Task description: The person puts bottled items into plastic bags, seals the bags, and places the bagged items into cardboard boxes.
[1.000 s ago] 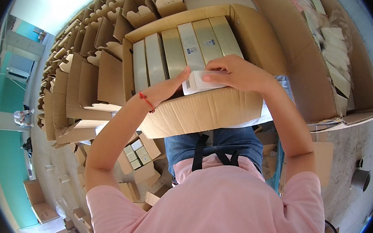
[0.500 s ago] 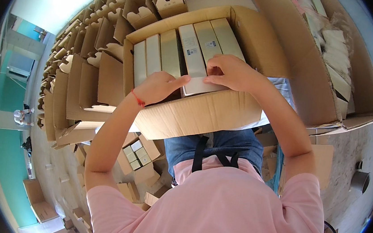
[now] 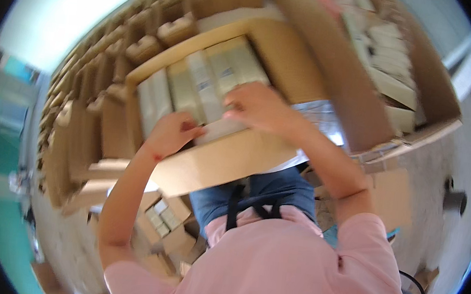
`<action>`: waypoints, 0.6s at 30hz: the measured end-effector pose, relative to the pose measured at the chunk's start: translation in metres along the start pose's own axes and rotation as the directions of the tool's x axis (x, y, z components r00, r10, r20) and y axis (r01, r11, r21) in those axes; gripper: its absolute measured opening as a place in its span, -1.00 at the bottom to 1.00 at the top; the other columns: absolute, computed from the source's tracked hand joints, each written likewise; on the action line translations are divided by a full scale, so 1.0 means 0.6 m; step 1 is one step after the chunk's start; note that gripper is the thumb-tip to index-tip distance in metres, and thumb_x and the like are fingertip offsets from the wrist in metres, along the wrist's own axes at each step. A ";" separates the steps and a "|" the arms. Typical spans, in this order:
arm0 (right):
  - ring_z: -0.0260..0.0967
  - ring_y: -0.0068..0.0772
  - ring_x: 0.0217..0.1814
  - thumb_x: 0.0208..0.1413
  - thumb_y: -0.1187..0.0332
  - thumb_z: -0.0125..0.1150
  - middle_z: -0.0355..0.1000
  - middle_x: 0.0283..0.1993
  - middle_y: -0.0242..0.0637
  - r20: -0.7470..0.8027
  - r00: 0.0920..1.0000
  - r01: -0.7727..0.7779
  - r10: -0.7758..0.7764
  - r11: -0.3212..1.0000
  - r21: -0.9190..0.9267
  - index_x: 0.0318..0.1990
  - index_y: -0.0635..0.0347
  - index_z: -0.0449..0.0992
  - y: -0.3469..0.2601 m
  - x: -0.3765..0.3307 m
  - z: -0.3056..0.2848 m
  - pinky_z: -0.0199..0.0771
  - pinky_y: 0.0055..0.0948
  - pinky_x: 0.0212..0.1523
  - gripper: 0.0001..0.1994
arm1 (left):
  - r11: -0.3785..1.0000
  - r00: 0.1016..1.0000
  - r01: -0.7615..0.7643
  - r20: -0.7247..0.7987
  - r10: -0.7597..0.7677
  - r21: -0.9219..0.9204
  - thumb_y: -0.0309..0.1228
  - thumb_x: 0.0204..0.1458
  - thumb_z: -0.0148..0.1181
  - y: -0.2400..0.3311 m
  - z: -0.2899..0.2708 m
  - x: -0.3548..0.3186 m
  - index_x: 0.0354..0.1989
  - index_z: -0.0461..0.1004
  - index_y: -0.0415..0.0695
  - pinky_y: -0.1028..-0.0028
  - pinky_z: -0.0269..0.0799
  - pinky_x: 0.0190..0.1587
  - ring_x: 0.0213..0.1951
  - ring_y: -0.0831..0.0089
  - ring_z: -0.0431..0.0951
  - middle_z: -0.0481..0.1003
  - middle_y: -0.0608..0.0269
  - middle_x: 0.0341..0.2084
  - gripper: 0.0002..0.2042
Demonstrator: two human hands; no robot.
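An open cardboard carton [image 3: 217,165] in front of me holds a row of slim, pale upright boxes. Among them a white box [image 3: 203,81] with a small blue mark has its near end between my two hands. My left hand [image 3: 171,134] is at the carton's near side, by the left of that end, with fingers and thumb curled together. Over the right side of the same end is my right hand [image 3: 256,106], fingers bent toward the thumb. Motion blur hides whether either hand grips anything.
Rows of open cardboard cartons [image 3: 90,99] stand to the left and beyond. On the right a large carton [image 3: 326,59] holds pale wrapped items [image 3: 389,54]. Below lies a small open carton with pale boxes [image 3: 163,218], among loose cardboard on the floor. A cable [image 3: 420,287] hangs at lower right.
The whole view has shifted, so the carton and my hands appear lower and further left. My left thumb, stretched along the white box before, is now curled in. The picture has blurred.
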State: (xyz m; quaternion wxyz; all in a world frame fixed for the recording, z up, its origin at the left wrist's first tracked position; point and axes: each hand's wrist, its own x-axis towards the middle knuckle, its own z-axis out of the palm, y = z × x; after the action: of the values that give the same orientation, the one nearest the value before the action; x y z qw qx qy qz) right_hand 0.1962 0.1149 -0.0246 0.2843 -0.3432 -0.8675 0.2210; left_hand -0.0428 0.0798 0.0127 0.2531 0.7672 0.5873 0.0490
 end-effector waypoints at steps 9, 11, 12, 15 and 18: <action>0.37 -0.22 -0.20 0.03 0.17 0.08 0.41 -0.43 -0.28 -0.059 0.998 0.009 -0.031 0.937 -0.349 -0.57 0.19 0.51 -0.035 -0.026 0.023 0.41 -0.29 -0.24 -0.70 | 0.971 0.990 0.134 0.071 -0.123 -0.197 -0.25 -0.12 0.34 0.006 0.017 0.015 -0.64 0.37 -0.25 0.45 0.27 -0.67 -0.75 0.51 0.37 0.34 0.24 -0.81 -0.65; 0.36 -0.25 -0.19 0.06 0.16 0.05 0.41 -0.42 -0.29 -0.007 0.998 -0.054 0.055 0.929 -0.367 -0.57 0.19 0.52 -0.044 -0.020 0.008 0.41 -0.31 -0.24 -0.68 | 0.990 0.997 0.074 0.041 -0.070 -0.120 -0.24 -0.12 0.34 0.002 0.009 0.024 -0.63 0.38 -0.26 0.45 0.29 -0.64 -0.72 0.49 0.40 0.37 0.23 -0.79 -0.66; 0.37 -0.25 -0.21 0.05 0.17 0.07 0.41 -0.42 -0.29 -0.053 0.998 -0.038 0.022 0.941 -0.335 -0.55 0.18 0.51 -0.040 -0.020 0.007 0.42 -0.31 -0.25 -0.71 | 0.995 0.999 0.047 0.025 -0.045 -0.084 -0.24 -0.12 0.33 0.004 0.007 0.024 -0.63 0.38 -0.27 0.45 0.30 -0.62 -0.71 0.48 0.41 0.38 0.22 -0.79 -0.66; 0.38 -0.26 -0.24 0.02 0.22 0.12 0.42 -0.40 -0.31 -0.205 0.972 0.057 -0.111 0.966 -0.252 -0.49 0.15 0.50 -0.041 -0.026 0.003 0.44 -0.31 -0.26 -0.79 | 0.995 0.995 0.094 0.019 -0.093 -0.036 -0.25 -0.09 0.31 0.019 -0.002 0.011 -0.54 0.42 -0.29 0.46 0.34 -0.53 -0.61 0.47 0.47 0.43 0.20 -0.72 -0.69; 0.40 -0.28 -0.24 -0.03 0.30 0.18 0.42 -0.35 -0.35 -0.351 0.914 0.097 -0.206 0.948 -0.304 -0.41 0.11 0.47 -0.099 -0.074 -0.077 0.46 -0.33 -0.28 -0.89 | 0.988 0.954 -0.042 -0.301 -0.004 -0.147 -0.31 -0.03 0.24 0.036 0.004 -0.030 -0.43 0.45 -0.29 0.49 0.36 -0.43 -0.52 0.50 0.48 0.47 0.21 -0.64 -0.75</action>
State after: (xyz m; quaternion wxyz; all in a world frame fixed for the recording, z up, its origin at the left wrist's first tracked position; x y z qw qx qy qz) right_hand 0.2252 0.0519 0.0288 0.4110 -0.3471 -0.8430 0.0028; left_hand -0.0283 0.0582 0.0243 0.2180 0.7350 0.6061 0.2121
